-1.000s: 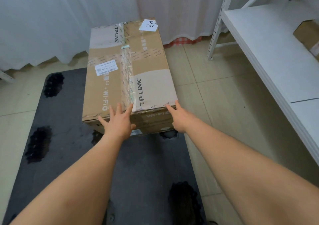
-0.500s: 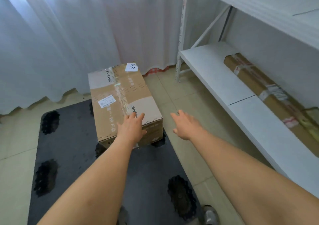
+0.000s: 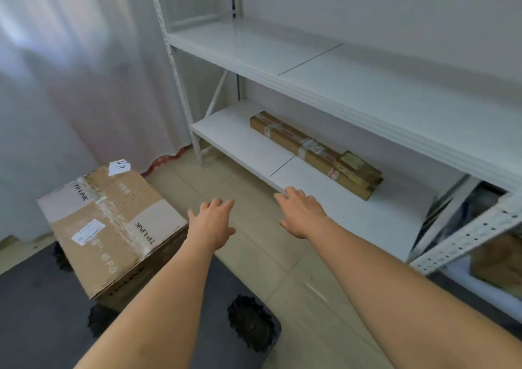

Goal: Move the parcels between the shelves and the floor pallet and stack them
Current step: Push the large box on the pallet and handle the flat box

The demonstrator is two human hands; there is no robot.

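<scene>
At the lower left of the frame a large TP-LINK parcel (image 3: 113, 227) is seen set down on the dark floor pallet (image 3: 34, 312), with a white curtain (image 3: 70, 71) hanging behind it. Just right of it, near the centre, the left hand (image 3: 211, 224) is held over the tiled floor with fingers relaxed and spread, and nothing is gripped. Further right, the right hand (image 3: 302, 213) is stretched out likewise, empty, its fingertips at the front edge of the lower shelf (image 3: 240, 139); whether the edge is touched cannot be told. At the centre right, a long, narrow parcel (image 3: 310, 153) is lying toward the back of that shelf, under the bare upper shelf (image 3: 324, 69).

The step in hand is judged to be the reach for the next parcel. A deeper reach under the upper shelf is called for, with one hand placed at each end of the long parcel.

Compared with the earlier frames, the large parcel is released, both hands are drawn clear of it, and the view is swung right toward the shelving.
</scene>
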